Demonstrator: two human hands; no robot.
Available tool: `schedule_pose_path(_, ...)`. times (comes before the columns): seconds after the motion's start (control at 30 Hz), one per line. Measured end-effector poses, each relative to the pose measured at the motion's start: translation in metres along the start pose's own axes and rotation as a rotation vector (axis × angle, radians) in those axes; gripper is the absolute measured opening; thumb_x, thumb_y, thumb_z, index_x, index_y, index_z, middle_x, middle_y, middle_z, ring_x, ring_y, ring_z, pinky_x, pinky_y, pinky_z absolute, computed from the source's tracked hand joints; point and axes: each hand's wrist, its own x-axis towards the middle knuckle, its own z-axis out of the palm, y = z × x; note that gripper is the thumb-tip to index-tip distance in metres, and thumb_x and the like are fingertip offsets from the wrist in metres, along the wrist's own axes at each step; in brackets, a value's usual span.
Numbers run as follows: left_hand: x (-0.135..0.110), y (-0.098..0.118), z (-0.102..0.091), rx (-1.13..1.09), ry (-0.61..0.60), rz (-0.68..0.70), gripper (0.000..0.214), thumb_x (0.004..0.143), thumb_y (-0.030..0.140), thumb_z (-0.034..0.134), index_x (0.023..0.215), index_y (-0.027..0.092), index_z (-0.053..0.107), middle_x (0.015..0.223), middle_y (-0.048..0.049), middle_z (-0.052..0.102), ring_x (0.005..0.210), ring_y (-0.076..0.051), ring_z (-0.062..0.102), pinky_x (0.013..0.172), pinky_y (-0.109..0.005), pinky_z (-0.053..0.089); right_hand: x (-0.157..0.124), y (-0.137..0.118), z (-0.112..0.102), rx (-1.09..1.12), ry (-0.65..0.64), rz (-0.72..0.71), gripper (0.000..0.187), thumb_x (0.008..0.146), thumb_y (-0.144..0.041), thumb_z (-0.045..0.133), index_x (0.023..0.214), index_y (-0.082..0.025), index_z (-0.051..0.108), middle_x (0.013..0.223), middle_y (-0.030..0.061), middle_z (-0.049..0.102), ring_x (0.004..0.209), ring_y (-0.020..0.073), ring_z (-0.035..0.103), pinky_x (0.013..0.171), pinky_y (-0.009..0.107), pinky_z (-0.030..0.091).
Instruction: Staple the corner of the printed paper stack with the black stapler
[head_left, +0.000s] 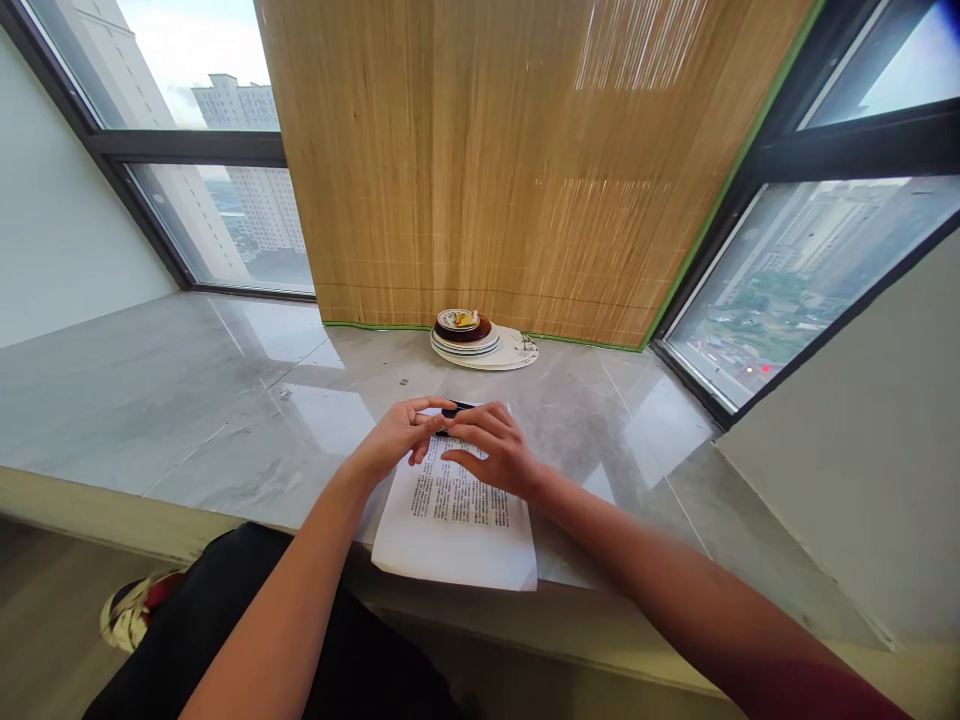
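A printed sheet of paper (456,525) lies on the grey marble sill, its near edge at the sill's front. My left hand (399,433) and my right hand (491,447) meet over the paper's far end. Both sets of fingers are curled around a small black object (454,409), which is mostly hidden between them. My right hand's lower fingers rest on the printed text.
A stack of plates (480,345) with a small patterned dish on top stands at the back against a bamboo blind (510,160). Windows flank the blind left and right. The marble sill (187,400) extends far to the left. A shoe (135,610) shows below on the floor.
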Motion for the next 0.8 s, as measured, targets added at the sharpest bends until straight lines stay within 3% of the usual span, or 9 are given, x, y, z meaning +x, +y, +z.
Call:
schedule_pose_path(0.13, 0.000, -0.001, 0.011, 0.048, -0.100, 0.018, 0.075, 0.088, 0.071, 0.072, 0.133, 0.011, 0.066, 0.045, 0.0073, 0.051, 0.036, -0.008, 0.039, 0.044, -0.021, 0.029, 0.001, -0.006, 0.006, -0.081, 0.051, -0.093, 0.006, 0.099, -0.028, 0.074, 0.094, -0.024, 0.074, 0.095, 0.0044, 0.078, 0.088, 0.0192, 0.068, 0.080, 0.035, 0.052)
schedule_pose_path(0.37, 0.001, 0.001, 0.021, 0.025, -0.069, 0.044, 0.074, 0.088, 0.075, 0.069, 0.129, 0.013, 0.066, 0.045, 0.0055, 0.053, 0.037, -0.011, 0.045, 0.045, -0.022, 0.032, -0.001, -0.001, 0.002, -0.130, -0.066, -0.070, 0.020, 0.103, -0.017, 0.061, 0.089, -0.027, 0.071, 0.098, 0.0037, 0.077, 0.089, 0.0208, 0.067, 0.082, 0.039, 0.057)
schedule_pose_path(0.47, 0.002, 0.002, 0.020, 0.029, -0.075, 0.027, 0.074, 0.091, 0.077, 0.061, 0.130, 0.014, 0.064, 0.047, 0.0012, 0.060, 0.039, -0.014, 0.053, 0.046, -0.023, 0.037, -0.003, 0.002, 0.002, -0.094, -0.008, -0.053, 0.016, 0.101, -0.018, 0.062, 0.091, -0.027, 0.070, 0.099, 0.0043, 0.077, 0.089, 0.0214, 0.068, 0.083, 0.040, 0.058)
schedule_pose_path(0.53, 0.003, 0.000, 0.010, 0.122, 0.050, 0.043, 0.067, 0.093, 0.075, 0.060, 0.122, 0.016, 0.068, 0.055, -0.0022, 0.068, 0.037, -0.013, 0.051, 0.045, -0.023, 0.036, -0.002, 0.011, -0.002, -0.076, 0.050, -0.031, 0.013, 0.100, -0.018, 0.064, 0.095, -0.028, 0.071, 0.102, 0.0050, 0.078, 0.090, 0.0219, 0.068, 0.085, 0.042, 0.058)
schedule_pose_path(0.6, 0.005, -0.003, -0.009, 0.310, 0.326, 0.087, 0.051, 0.093, 0.066, 0.064, 0.103, 0.017, 0.073, 0.068, -0.0048, 0.076, 0.034, -0.009, 0.042, 0.043, -0.024, 0.033, -0.001, 0.028, -0.011, -0.098, 0.113, 0.036, 0.012, 0.099, -0.018, 0.064, 0.096, -0.027, 0.072, 0.102, 0.0064, 0.077, 0.091, 0.0233, 0.068, 0.087, 0.043, 0.057)
schedule_pose_path(0.67, 0.009, -0.009, -0.033, 0.525, 0.555, 0.087, 0.037, 0.097, 0.052, 0.062, 0.091, 0.017, 0.073, 0.078, -0.0067, 0.079, 0.040, -0.010, 0.048, 0.048, -0.025, 0.038, -0.002, 0.053, -0.022, -0.165, 0.156, 0.193, 0.015, 0.098, -0.017, 0.061, 0.090, -0.025, 0.072, 0.098, 0.0082, 0.076, 0.094, 0.0254, 0.066, 0.089, 0.044, 0.055)
schedule_pose_path(0.73, 0.016, -0.014, -0.054, 0.702, 0.636, 0.016, 0.029, 0.097, 0.041, 0.059, 0.087, 0.018, 0.073, 0.078, -0.0068, 0.079, 0.051, -0.015, 0.060, 0.058, -0.027, 0.047, -0.006, 0.080, -0.032, -0.273, 0.091, 0.456, 0.018, 0.094, -0.016, 0.059, 0.083, -0.022, 0.073, 0.093, 0.0095, 0.075, 0.093, 0.0267, 0.065, 0.089, 0.043, 0.053)
schedule_pose_path(0.8, 0.026, -0.020, -0.067, 0.901, 0.631, -0.006, 0.023, 0.097, 0.032, 0.057, 0.091, 0.018, 0.074, 0.084, -0.0093, 0.080, 0.072, -0.021, 0.072, 0.077, -0.031, 0.053, -0.015, 0.104, -0.038, -0.366, -0.083, 0.722, 0.015, 0.087, -0.016, 0.061, 0.081, -0.018, 0.075, 0.088, 0.0103, 0.075, 0.092, 0.0272, 0.066, 0.090, 0.040, 0.051)
